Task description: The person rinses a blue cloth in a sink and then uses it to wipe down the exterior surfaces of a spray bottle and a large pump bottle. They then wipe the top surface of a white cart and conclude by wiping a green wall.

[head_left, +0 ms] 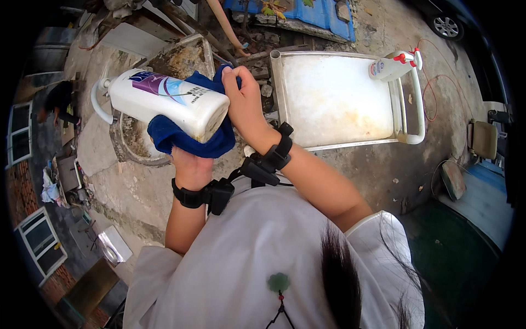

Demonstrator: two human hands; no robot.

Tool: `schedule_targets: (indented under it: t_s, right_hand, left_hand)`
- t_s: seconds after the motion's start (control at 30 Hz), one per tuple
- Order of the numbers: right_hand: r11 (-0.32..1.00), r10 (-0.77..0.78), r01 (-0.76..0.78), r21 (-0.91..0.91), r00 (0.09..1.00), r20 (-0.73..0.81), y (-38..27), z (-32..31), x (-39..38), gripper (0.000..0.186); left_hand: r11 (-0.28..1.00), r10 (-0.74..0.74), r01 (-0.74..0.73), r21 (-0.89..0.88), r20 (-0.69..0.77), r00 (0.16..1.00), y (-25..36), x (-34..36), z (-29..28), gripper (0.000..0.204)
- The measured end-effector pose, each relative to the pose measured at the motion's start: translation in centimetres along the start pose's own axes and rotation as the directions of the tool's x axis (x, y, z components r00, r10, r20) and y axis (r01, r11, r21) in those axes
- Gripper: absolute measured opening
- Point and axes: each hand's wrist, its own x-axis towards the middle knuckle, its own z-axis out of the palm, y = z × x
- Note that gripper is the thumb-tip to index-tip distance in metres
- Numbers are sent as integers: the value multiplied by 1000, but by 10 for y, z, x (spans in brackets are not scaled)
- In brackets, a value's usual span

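A large white pump bottle (170,104) with a purple and blue label is tilted on its side in front of me, its pump spout toward the left and its base toward me. Dark blue cloth (189,143) wraps under and behind it. My left hand (192,163) holds the bottle from below through the cloth, its fingers mostly hidden. At the bottle's base, my right hand (245,98) is closed, pinching a raised part of the cloth between thumb and fingers. Both wrists wear black straps with small boxes.
To the right stands a white flat-topped cart (334,98) with a tubular handle. White spray bottles (389,68) with red triggers stand at its far right corner. Beneath the pump bottle is a dirty basin (143,148). A red hose (438,82) lies on the concrete; a person (59,104) is far left.
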Motion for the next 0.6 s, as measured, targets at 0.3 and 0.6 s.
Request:
schedule_targets:
  t_s: [0.3, 0.6]
  right_hand:
    - [975, 142, -112, -192, 978, 154, 5, -46, -1, 24]
    - [873, -126, 111, -475, 992, 0, -2, -58, -12, 22]
  left_hand:
    - [970, 69, -10, -245, 235, 969, 5, 26, -36, 56]
    - [963, 254, -209, -173, 309, 917, 13, 29, -29, 65]
